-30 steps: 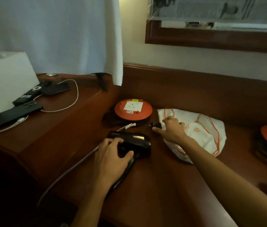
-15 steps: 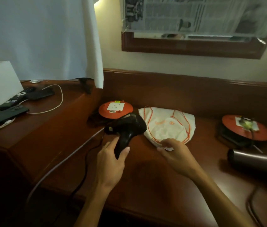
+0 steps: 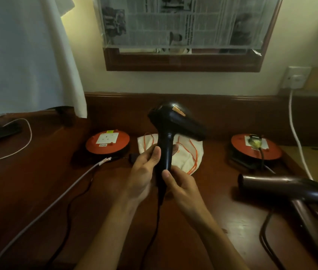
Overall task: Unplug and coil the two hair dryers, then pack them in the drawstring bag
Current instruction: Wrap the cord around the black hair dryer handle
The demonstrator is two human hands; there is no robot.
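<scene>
Two hair dryers are before you. Your left hand (image 3: 144, 170) and right hand (image 3: 181, 189) both hold a grip clamped on the handle of the glossy black dryer (image 3: 173, 123), upright above the worktop (image 3: 115, 201), its cord (image 3: 154, 230) trailing down. One brown dryer (image 3: 282, 187) lies at right, still plugged into one of two orange cable reels (image 3: 255, 149). One white drawstring bag (image 3: 189, 154) with orange cords lies behind the black dryer.
</scene>
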